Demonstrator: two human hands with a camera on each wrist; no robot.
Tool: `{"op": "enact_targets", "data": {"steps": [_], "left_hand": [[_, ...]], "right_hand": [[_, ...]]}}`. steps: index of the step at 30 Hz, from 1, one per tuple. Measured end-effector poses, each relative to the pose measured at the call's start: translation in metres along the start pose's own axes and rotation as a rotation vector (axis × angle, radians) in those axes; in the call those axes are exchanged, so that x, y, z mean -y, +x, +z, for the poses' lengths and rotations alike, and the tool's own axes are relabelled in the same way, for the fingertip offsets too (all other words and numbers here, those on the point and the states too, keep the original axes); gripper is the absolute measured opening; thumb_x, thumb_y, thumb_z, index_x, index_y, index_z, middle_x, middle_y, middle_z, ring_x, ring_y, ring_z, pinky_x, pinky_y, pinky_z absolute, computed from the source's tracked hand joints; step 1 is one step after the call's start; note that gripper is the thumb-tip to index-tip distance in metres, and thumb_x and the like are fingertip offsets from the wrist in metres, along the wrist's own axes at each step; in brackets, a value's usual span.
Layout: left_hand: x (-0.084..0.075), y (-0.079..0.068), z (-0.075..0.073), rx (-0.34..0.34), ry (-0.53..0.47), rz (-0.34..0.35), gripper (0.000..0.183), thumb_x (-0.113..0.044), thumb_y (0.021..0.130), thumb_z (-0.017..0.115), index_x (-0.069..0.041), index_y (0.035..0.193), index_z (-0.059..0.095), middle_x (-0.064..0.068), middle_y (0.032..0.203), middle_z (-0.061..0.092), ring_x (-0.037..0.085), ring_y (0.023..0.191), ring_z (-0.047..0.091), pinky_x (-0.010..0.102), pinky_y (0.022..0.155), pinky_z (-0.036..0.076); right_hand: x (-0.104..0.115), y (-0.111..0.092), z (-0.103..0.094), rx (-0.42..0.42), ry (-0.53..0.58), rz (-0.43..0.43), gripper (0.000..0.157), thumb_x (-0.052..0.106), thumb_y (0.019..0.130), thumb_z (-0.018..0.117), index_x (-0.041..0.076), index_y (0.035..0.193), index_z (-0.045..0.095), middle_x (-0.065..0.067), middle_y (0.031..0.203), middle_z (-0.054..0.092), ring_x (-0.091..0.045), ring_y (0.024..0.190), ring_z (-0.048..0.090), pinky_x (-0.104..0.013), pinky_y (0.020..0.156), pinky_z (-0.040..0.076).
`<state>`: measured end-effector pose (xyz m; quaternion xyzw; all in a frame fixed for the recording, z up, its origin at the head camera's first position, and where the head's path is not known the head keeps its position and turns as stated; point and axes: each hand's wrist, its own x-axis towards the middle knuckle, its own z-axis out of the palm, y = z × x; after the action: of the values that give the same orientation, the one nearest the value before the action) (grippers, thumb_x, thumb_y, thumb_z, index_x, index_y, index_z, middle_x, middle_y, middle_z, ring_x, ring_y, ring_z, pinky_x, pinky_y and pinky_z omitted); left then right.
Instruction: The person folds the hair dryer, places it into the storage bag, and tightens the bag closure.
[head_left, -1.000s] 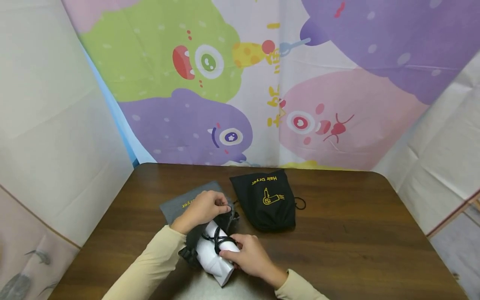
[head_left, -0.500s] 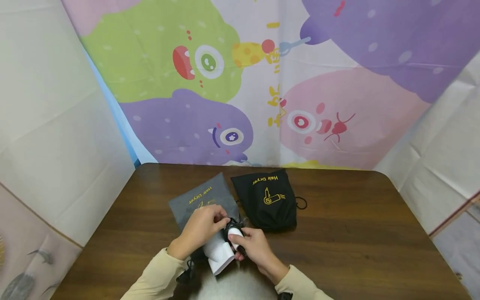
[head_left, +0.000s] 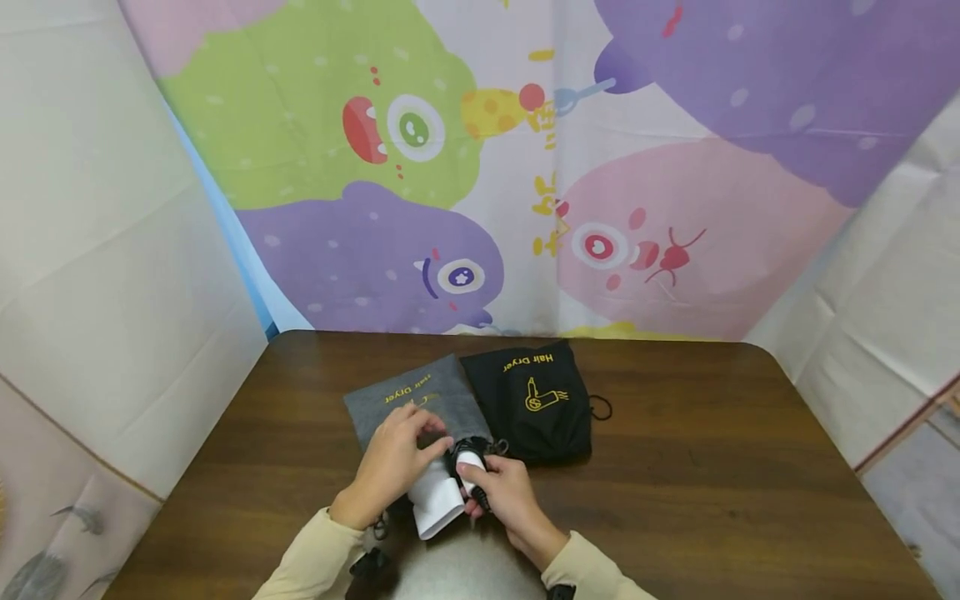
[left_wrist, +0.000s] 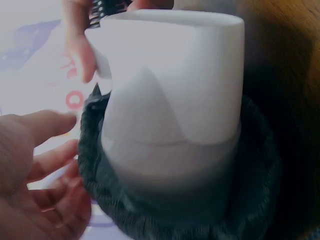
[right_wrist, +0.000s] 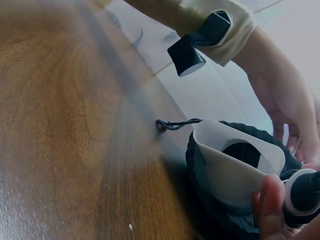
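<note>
A white hair dryer (head_left: 438, 510) sits partly inside a grey drawstring bag (head_left: 375, 407), nozzle end toward me. Its nozzle (right_wrist: 230, 175) stands out of the gathered bag mouth in the right wrist view. My right hand (head_left: 513, 497) grips the white handle (head_left: 471, 472), which has a black cord (head_left: 459, 446) wound about it. My left hand (head_left: 390, 458) is at the bag's far-left side, thumb and fingers apart. In the left wrist view, its fingertips are right at the gathered rim (left_wrist: 87, 150). The dryer's rear body is hidden in the bag.
A full black bag (head_left: 558, 433) lettered "Hair Dryer" lies just right of the grey one, its cord loop (head_left: 602, 407) on the right. Both lie on a brown wooden table (head_left: 712, 467). A cartoon-printed curtain (head_left: 525, 308) hangs behind the table's far edge.
The dryer's handle has turned away from me, and its nozzle now points more squarely toward me. The grey bag has shifted right, showing its print. My left hand's thumb and fingers have parted.
</note>
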<state>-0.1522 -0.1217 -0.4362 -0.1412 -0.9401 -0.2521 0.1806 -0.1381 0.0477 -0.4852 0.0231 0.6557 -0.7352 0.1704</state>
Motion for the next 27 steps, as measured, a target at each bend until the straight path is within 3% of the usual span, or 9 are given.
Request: {"op": "enact_targets", "data": {"steps": [4, 8, 17, 27], "left_hand": [[0.006, -0.005, -0.003, 0.091, 0.002, -0.031, 0.017, -0.022, 0.077, 0.082, -0.016, 0.088, 0.071, -0.003, 0.087, 0.063, 0.014, 0.082, 0.056, 0.035, 0.073, 0.047], [0.009, -0.009, -0.006, 0.141, 0.027, -0.015, 0.018, -0.019, 0.076, 0.082, -0.015, 0.09, 0.071, -0.002, 0.089, 0.064, 0.015, 0.083, 0.058, 0.036, 0.074, 0.048], [0.01, -0.012, -0.005, 0.037, 0.068, 0.009, 0.005, -0.009, 0.077, 0.074, -0.011, 0.08, 0.071, -0.003, 0.073, 0.062, 0.011, 0.065, 0.057, 0.029, 0.062, 0.048], [0.003, -0.01, -0.022, 0.065, 0.079, -0.039, 0.004, -0.006, 0.075, 0.069, -0.009, 0.076, 0.071, -0.002, 0.068, 0.065, 0.008, 0.06, 0.058, 0.027, 0.058, 0.048]], "right_hand": [[-0.001, 0.0, -0.001, -0.007, 0.009, -0.007, 0.03, 0.02, 0.089, 0.068, -0.009, 0.097, 0.064, -0.002, 0.061, 0.062, -0.007, 0.044, 0.058, -0.021, 0.045, 0.049], [0.001, -0.001, 0.0, -0.008, 0.01, -0.005, 0.031, 0.02, 0.088, 0.069, -0.009, 0.097, 0.064, -0.002, 0.061, 0.062, -0.006, 0.044, 0.058, -0.021, 0.045, 0.049], [0.002, -0.003, 0.0, -0.018, 0.016, -0.02, 0.031, 0.02, 0.088, 0.07, -0.009, 0.098, 0.063, -0.002, 0.061, 0.063, -0.006, 0.044, 0.058, -0.021, 0.045, 0.049], [0.004, -0.003, 0.002, -0.067, 0.041, -0.058, 0.03, 0.016, 0.09, 0.068, -0.01, 0.102, 0.062, 0.0, 0.061, 0.061, -0.006, 0.043, 0.055, -0.021, 0.045, 0.048]]}}
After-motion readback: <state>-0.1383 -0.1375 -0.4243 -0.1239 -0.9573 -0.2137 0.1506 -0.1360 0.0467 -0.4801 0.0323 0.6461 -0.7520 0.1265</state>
